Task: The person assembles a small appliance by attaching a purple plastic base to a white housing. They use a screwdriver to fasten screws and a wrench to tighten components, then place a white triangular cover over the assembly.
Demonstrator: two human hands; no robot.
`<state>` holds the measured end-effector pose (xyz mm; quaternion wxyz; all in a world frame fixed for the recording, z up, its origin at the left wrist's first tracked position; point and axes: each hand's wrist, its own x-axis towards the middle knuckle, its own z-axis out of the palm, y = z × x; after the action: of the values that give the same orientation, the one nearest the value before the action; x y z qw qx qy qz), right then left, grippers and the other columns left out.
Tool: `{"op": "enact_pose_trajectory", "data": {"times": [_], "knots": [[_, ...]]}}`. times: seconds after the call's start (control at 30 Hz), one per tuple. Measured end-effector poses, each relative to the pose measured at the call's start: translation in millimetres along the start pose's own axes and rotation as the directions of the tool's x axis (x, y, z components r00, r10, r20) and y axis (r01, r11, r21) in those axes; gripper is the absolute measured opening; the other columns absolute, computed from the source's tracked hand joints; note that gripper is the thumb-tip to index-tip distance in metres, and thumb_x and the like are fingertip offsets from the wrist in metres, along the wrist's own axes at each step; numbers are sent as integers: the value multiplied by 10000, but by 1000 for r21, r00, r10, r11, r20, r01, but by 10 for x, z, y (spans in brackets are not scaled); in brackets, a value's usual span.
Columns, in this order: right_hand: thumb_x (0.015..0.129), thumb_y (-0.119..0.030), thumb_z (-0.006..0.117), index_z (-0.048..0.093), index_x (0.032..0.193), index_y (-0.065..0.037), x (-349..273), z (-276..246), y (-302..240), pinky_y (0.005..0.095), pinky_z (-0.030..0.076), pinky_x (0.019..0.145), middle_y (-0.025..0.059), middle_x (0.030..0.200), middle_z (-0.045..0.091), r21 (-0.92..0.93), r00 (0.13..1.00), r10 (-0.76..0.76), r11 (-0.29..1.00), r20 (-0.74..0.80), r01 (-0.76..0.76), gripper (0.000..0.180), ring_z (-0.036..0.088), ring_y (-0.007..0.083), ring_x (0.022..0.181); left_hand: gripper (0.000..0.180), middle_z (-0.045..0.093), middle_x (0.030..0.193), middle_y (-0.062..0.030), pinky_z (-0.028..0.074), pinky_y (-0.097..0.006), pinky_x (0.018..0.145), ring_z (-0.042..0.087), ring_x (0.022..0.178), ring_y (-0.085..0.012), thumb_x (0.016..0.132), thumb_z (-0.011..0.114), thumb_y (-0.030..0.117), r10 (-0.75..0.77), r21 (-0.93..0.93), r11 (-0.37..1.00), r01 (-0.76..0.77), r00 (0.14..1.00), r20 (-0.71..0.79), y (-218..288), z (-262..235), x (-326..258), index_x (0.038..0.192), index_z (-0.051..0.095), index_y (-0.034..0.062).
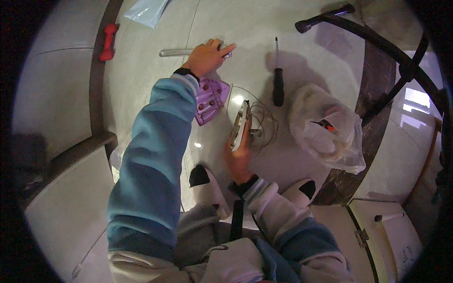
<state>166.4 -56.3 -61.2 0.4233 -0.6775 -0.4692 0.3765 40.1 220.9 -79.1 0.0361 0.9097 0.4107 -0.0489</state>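
Observation:
My left hand point(207, 57) reaches forward over a silver wrench point(175, 53), with its fingers curled around the head end and one finger pointing right. The handle sticks out to the left, and most of the head is hidden. Close to my feet, my right hand point(239, 158) is closed on a thin white casing point(241, 126), tilted up on its edge. Loose, thin wire point(270, 123) coils on the floor just right of the casing. Beneath my left wrist lies a purple tray-like piece point(211, 100) with dark round spots, partly covered by my sleeve.
A black-handled screwdriver point(278, 87) lies right of the wrench. Further right sits a clear plastic bag point(325, 129) with things inside. A black tubular frame point(377, 37) stands at the far right. By the left wall are a red dumbbell point(108, 42) and, farther off, a pale bag point(147, 12).

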Motion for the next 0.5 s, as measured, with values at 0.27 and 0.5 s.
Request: {"op": "enact_pose_trajectory", "data": {"times": [0.27,0.5], "knots": [[805,-101,588,180,1469,-24,-32,45,3,416,438,945,263,1356,406,-77,987,158,985,21,-156,783,467,406,1183,547,515,1248,-194,449,-410,922,513,1117,-374,862,622,390,-128,-672,733,104,992,13,971,-471,-887,1308,506,94],[831,-136,643,269,1438,-29,-43,111,175,387,491,834,186,1181,587,-86,999,-24,996,-42,20,721,607,315,993,696,490,1300,-254,391,-384,1015,481,1211,-378,817,680,397,-320,-842,460,282,937,140,1785,-428,-1564,1336,446,-4]]}}
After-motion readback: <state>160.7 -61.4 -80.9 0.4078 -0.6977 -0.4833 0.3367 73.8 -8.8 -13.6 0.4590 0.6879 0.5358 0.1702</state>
